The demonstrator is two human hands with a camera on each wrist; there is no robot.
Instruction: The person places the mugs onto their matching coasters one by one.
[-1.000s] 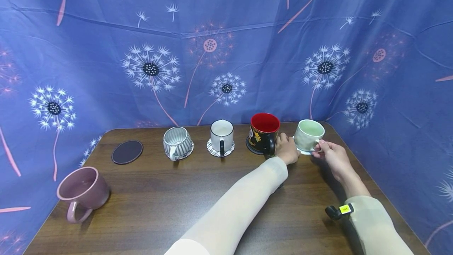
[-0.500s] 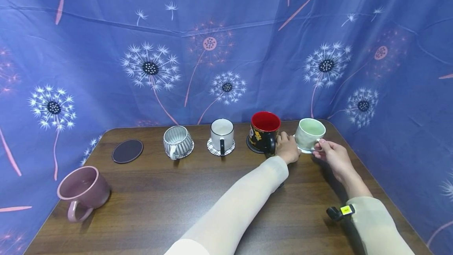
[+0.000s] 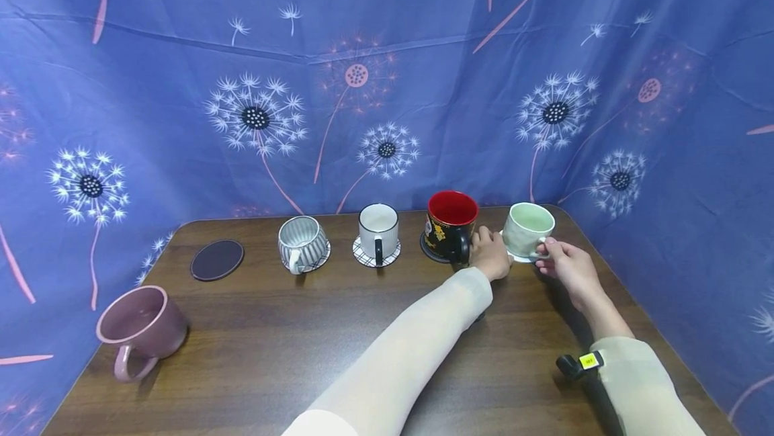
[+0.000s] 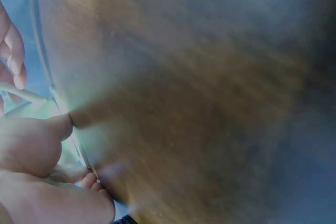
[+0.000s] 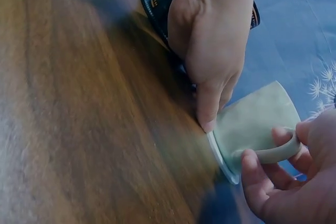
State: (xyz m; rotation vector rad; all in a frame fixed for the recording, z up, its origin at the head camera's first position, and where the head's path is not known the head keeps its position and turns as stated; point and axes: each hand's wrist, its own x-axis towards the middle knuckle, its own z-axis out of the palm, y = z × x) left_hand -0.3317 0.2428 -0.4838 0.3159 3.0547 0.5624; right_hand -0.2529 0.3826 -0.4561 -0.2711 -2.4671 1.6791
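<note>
A pale green cup [image 3: 529, 229] stands upright on a thin light coaster [image 5: 224, 162] at the table's back right. My right hand [image 3: 570, 271] pinches the cup's handle [image 5: 278, 152] between thumb and fingers, from the right side. On the cup's left, my left hand [image 3: 491, 254] holds the coaster's edge, thumb at the near rim and the other fingertips farther round it, as the left wrist view shows. Just left of that hand sits a black mug [image 3: 444, 238] with a red inside, on a dark coaster [image 3: 432, 254]; its handle is right beside the fingers.
A white mug [image 3: 379, 231] and a ribbed grey cup [image 3: 310, 244] stand on patterned coasters along the back. A bare dark round coaster [image 3: 217, 260] lies at the back left. A mauve mug [image 3: 145, 328] stands by the left edge. Blue cloth [image 3: 423, 120] hangs behind the table.
Almost nothing differs: both hands keep their places at the green cup and its coaster. The head view has shifted very slightly.
</note>
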